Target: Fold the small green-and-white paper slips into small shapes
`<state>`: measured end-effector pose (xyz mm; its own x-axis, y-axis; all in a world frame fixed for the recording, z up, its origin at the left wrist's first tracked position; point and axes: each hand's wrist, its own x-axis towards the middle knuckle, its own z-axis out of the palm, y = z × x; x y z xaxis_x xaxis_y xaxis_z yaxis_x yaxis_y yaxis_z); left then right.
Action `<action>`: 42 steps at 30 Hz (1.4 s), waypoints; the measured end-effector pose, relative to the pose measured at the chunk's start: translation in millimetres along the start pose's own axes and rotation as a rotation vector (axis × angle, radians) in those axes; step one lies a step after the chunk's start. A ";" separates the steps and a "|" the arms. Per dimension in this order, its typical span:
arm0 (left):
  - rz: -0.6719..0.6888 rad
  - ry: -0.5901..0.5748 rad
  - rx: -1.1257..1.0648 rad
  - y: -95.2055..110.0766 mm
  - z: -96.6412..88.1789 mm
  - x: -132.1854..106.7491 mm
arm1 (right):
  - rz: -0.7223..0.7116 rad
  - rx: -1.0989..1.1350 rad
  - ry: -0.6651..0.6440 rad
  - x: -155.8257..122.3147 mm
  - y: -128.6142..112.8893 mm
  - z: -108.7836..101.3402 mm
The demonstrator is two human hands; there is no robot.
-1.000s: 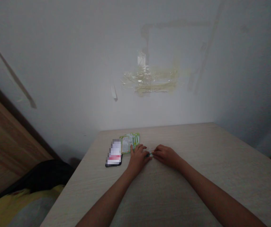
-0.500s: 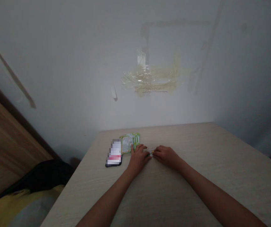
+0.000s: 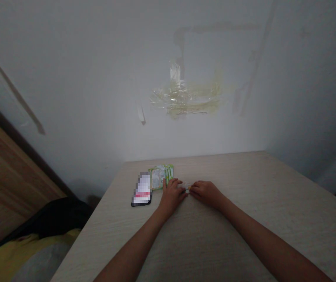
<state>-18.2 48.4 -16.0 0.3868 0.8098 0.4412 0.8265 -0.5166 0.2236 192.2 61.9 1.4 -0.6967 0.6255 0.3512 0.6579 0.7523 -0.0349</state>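
My left hand (image 3: 173,194) rests on the table, its fingers bent and closed around one end of a small pale, clear-looking item (image 3: 187,188). From the other side, my right hand (image 3: 205,192) pinches the same item with bunched fingertips. Most of it is hidden by the fingers, so its kind cannot be made out. Just beyond my left hand lie several overlapping green-and-white printed packets (image 3: 158,178), close to the left fingers. A phone (image 3: 142,192) with a blurred screen lies flat to their left, touching or nearly touching them.
The pale wood-look table (image 3: 229,235) meets a grey wall (image 3: 97,78) at its far edge. Clear tape (image 3: 179,96) and stains mark that wall. Left of the table are a wooden panel (image 3: 6,172), a dark cloth (image 3: 53,217) and a yellow-and-grey one (image 3: 33,254).
Both hands stay in nearly the same place, still at the small item. The packets and phone have not moved on the table; the camera view has shifted very slightly.
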 end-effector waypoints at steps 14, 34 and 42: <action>-0.017 0.028 -0.021 1.1 -0.2 1.5 | 0.090 0.245 0.056 -4.4 8.8 2.7; -0.107 0.001 -0.093 7.0 -7.9 3.4 | 0.296 0.473 0.132 1.7 3.4 8.5; -0.134 0.036 -0.069 9.1 -2.7 5.8 | 0.337 0.478 0.147 5.5 5.6 14.8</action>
<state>-9.5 47.7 -9.0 0.2585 0.8629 0.4342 0.8391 -0.4233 0.3416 187.8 72.6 -10.7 -0.4029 0.8363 0.3718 0.6108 0.5482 -0.5713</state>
